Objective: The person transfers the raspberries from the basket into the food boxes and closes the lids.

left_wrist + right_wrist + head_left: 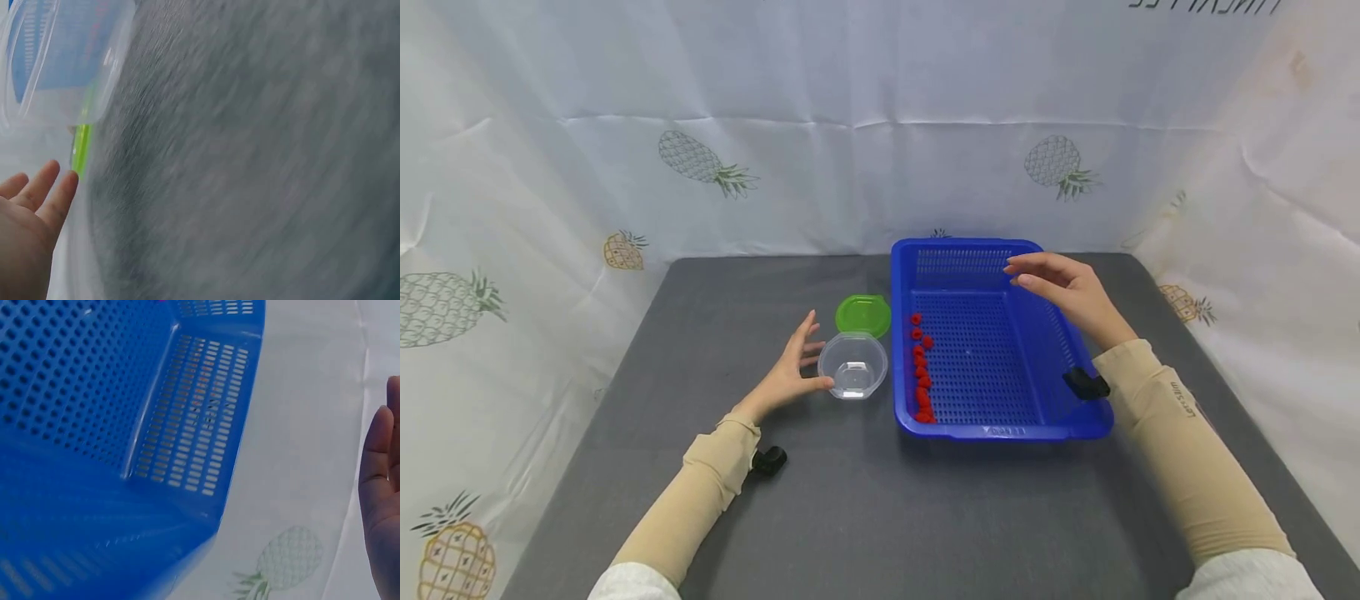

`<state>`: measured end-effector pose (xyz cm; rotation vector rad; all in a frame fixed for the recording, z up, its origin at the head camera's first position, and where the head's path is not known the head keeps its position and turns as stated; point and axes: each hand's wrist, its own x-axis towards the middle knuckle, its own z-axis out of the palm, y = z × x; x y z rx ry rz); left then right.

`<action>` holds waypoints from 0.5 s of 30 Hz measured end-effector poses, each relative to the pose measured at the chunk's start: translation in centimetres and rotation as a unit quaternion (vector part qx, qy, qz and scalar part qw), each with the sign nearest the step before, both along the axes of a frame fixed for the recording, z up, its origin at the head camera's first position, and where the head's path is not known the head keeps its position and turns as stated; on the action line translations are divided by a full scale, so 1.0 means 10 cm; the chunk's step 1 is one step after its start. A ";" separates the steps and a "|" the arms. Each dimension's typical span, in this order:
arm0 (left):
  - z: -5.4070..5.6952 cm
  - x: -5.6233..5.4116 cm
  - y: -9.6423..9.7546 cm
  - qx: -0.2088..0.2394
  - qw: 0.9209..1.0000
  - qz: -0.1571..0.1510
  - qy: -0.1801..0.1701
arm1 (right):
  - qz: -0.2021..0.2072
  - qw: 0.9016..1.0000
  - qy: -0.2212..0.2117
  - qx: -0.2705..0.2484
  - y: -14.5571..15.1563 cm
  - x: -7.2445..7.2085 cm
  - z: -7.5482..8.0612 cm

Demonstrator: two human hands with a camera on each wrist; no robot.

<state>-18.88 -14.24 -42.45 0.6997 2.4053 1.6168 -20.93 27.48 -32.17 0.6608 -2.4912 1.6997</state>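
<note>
My left hand (pixel 790 375) is spread around the left side of a clear plastic container (pixel 853 367), thumb and fingers close by its rim. In the left wrist view the fingers (pixel 57 203) stand apart from the container (pixel 69 69). A green lid (pixel 863 316) lies just behind the container. Over the right side of a blue perforated basket (pixel 1000 432) hovers my right hand (pixel 1063 287), fingers extended and holding nothing. Several small red raspberries (pixel 921 372) lie in a line along the basket's left inner wall.
The dark grey tabletop (pixel 850 517) runs under everything. White curtains (pixel 850 183) printed with pineapples hang behind and at both sides. The basket's walls rise well above its floor, close to the container's right side.
</note>
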 end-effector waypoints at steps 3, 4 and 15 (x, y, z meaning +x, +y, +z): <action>-0.04 0.03 0.03 0.008 1.000 0.003 -0.011 | -0.003 1.000 -0.011 0.021 -0.07 -0.07 -0.01; -0.06 0.03 0.04 0.014 1.000 0.003 -0.017 | -0.006 0.999 -0.017 0.029 -0.09 -0.10 -0.02; -0.20 0.00 0.10 0.039 0.999 -0.007 -0.028 | 0.011 0.992 -0.088 0.091 -0.45 -0.33 -0.17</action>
